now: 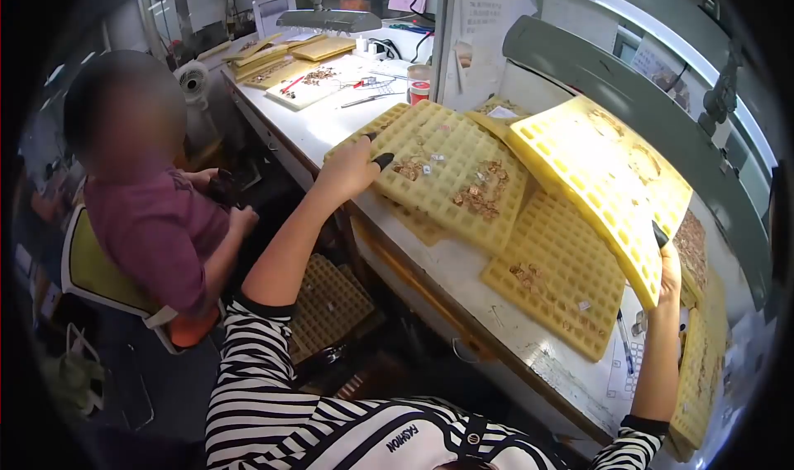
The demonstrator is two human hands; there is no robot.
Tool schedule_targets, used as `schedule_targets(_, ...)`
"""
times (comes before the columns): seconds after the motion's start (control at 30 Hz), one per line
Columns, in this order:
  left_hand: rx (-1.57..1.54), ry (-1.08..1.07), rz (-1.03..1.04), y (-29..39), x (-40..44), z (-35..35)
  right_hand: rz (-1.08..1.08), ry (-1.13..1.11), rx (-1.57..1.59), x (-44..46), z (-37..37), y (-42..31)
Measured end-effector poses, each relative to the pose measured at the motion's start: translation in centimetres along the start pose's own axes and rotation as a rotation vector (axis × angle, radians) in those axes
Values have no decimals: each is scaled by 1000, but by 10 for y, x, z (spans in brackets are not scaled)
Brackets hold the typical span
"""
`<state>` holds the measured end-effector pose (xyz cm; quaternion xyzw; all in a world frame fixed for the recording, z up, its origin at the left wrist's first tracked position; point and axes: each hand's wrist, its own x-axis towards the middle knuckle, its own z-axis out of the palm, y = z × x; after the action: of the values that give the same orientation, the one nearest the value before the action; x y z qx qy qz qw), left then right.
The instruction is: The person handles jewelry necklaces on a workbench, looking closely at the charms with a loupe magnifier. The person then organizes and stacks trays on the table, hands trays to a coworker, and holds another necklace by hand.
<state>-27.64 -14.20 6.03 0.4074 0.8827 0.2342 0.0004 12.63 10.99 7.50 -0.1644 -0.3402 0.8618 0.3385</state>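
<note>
My left hand (351, 170) grips the left edge of a yellow grid tray (430, 190), with black covers on its fingertips. Small copper-coloured pieces (484, 193) lie in heaps on that tray, along with a few white paper tags. My right hand (668, 273) is closed on the near right edge of a second yellow tray (591, 172), held up and tilted under the bright light. Below, on the bench, rests another yellow grid tray (550, 271) with a few copper pieces and a white tag. It is partly covered by the two trays in my hands.
A white bench (529, 338) runs diagonally, with a pen (624, 346) near its front. Stacked yellow trays (699, 371) stand at right. A lamp hood (612, 81) is behind. At left sits a person (153, 222); another tray (327, 313) lies lower, beside the bench.
</note>
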Motion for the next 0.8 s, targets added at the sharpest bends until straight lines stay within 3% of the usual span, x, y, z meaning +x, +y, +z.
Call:
schedule_targets(0.07, -181, 96, -9, -6, 15, 0, -41, -8, 33, -20, -5, -5)
schedule_targets(0.13, -486, -24, -91, -7, 34, -12, -66, 24, 41, -32, -21, -9)
schedule_targets(0.17, -858, -289, -203, -6, 43, -19, -53, 16, 61, -40, -24, -12)
schedule_targets(0.2, -1030, -400, -308, -3, 47, -22, -37, 7, 81, -46, -26, -14)
schedule_targets(0.27, -1290, -685, -192, -23, 71, -11, -73, 71, 44, -57, -23, -12)
schedule_targets(0.33, -1275, -716, -171, -19, 74, -1, -72, -48, -46, -66, -30, -13)
schedule_targets(0.53, -1328, -758, 48, -24, 72, 15, -126, 17, -66, -85, -16, -4)
schedule_targets(0.63, -1459, -664, 122, -18, 55, 15, -108, 64, 75, -90, -9, -1)
schedule_targets(0.8, -1689, -546, 33, -17, 27, 11, -111, 49, 75, -92, -9, 3)
